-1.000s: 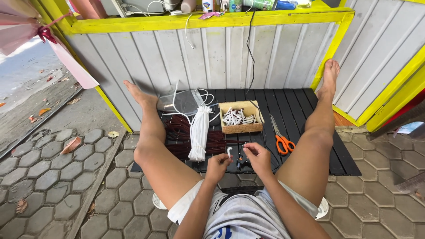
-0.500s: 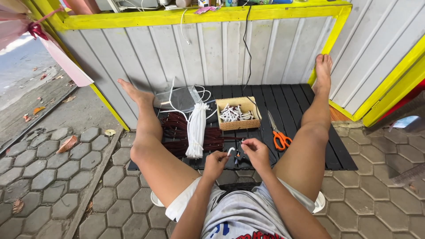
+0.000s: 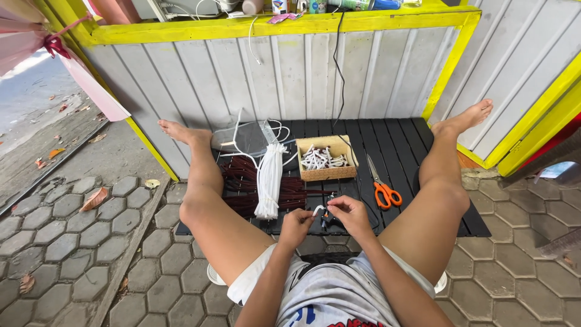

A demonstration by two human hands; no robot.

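Note:
I sit on the ground with both legs spread around a black slatted platform point(image 3: 399, 151). My left hand point(image 3: 295, 225) and my right hand point(image 3: 350, 213) meet just above its near edge. Together they pinch a small white cord piece point(image 3: 318, 209) and a small dark part that I cannot make out clearly. A bundle of white cords point(image 3: 268, 181) lies across a heap of dark red cords point(image 3: 242, 184) to the left of my hands. A small woven box point(image 3: 327, 174) holding several white pieces stands beyond them.
Orange-handled scissors point(image 3: 384, 189) lie to the right of the box. A clear plastic bag point(image 3: 245, 138) sits at the back left. A grey panelled wall with yellow trim point(image 3: 290, 72) closes the far side. Hexagonal pavers point(image 3: 72, 242) surround the platform. A black cable point(image 3: 336, 66) hangs down the wall.
My hands stay close together at the platform's near edge, working the small white piece. The view has shifted slightly; nothing else has moved.

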